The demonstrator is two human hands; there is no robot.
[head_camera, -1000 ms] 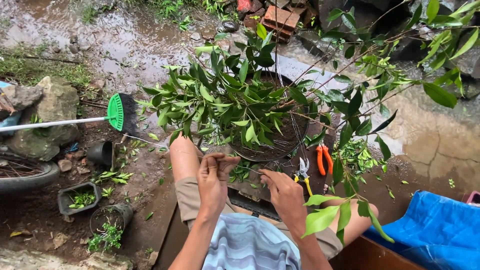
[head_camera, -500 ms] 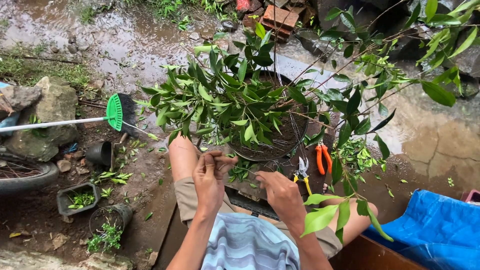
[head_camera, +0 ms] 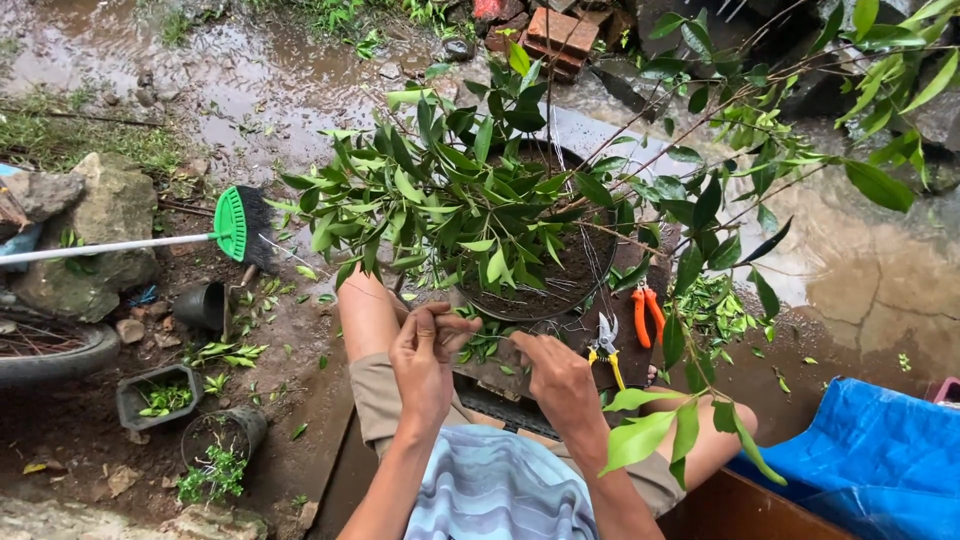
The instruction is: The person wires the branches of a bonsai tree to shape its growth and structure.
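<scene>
I sit with a leafy potted plant (head_camera: 480, 200) in a dark round pot (head_camera: 560, 290) between my knees. My left hand (head_camera: 428, 360) is closed around a thin stem or wire at the pot's near rim, fingers pinched. My right hand (head_camera: 555, 375) is beside it, fingers curled on the same thin strand; whether it grips it firmly is hard to tell. Yellow-handled shears (head_camera: 605, 345) and orange-handled pliers (head_camera: 648, 315) lie just right of my right hand.
A green broom (head_camera: 235, 225) with a white handle lies at the left. Small black pots (head_camera: 155, 395) with seedlings and a tyre (head_camera: 50, 350) stand on muddy ground. A blue tarp (head_camera: 870, 460) is at the lower right. Wet ground, rocks and bricks (head_camera: 560, 30) lie beyond.
Both hands have stayed at the pot's near rim, with only small finger movements. The view has shifted very slightly.
</scene>
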